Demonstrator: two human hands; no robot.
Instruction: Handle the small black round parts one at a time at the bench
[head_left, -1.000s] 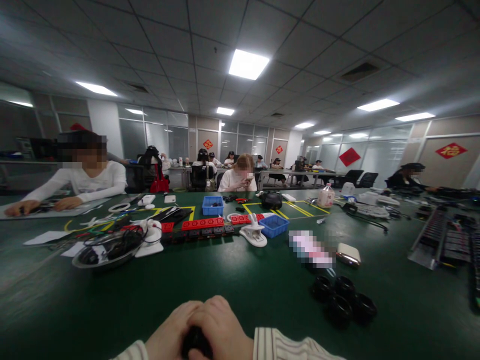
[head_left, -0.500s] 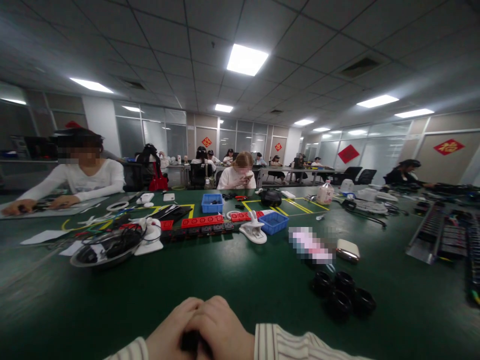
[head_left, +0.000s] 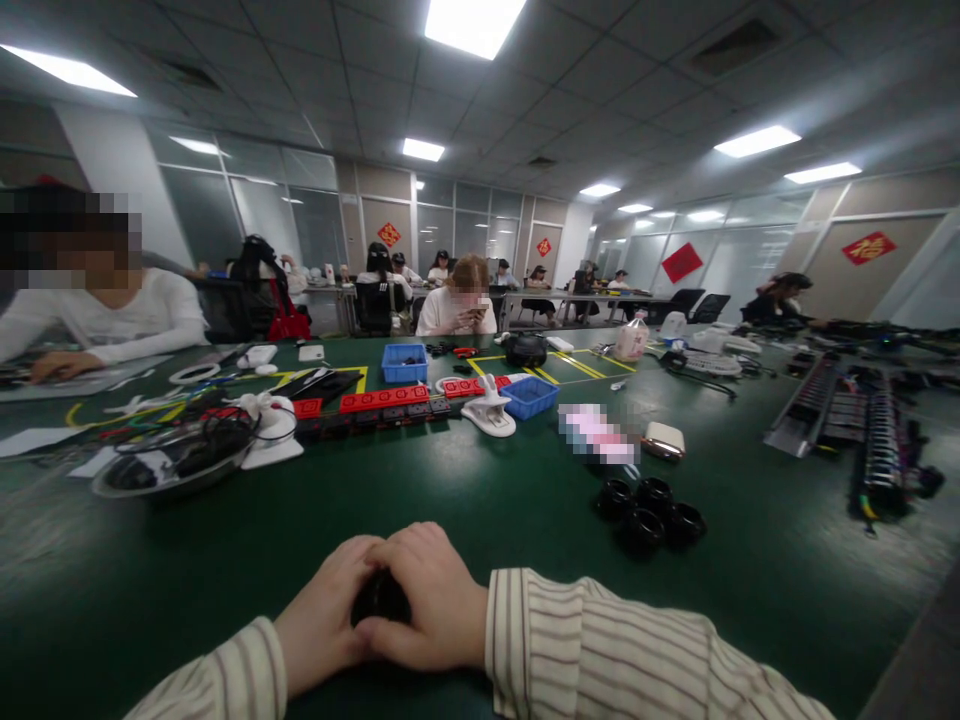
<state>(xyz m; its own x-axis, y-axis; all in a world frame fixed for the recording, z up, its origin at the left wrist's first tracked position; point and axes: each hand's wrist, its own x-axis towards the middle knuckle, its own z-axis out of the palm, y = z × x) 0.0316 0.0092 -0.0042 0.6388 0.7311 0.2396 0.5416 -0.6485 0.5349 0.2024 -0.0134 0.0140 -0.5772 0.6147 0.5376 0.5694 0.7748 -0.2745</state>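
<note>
Evidently, the step in hand was a two-handed hold: a black thing (head_left: 381, 602) sat between the left hand (head_left: 319, 605) and the right hand (head_left: 439, 590), at the near middle of the green desk (head_left: 450, 490). Only part of it showed through the gap, so its full shape could not be told, nor whether it rested on the desk. The fingers of both hands seemed to be grasping it, though the left ones were partly hidden. By my judgement, any next move with it called for one hand to loosen while the other kept it steady.

The hands met at their fingertips in an arch, knuckles up, with the right thumb crossing the near side of the thing. The forearms, in striped sleeves (head_left: 600, 640), came in from the near left and near right, the right one lying flatter and longer. Four black cups (head_left: 645, 527) stood clustered to the right, apart from both hands.
</note>
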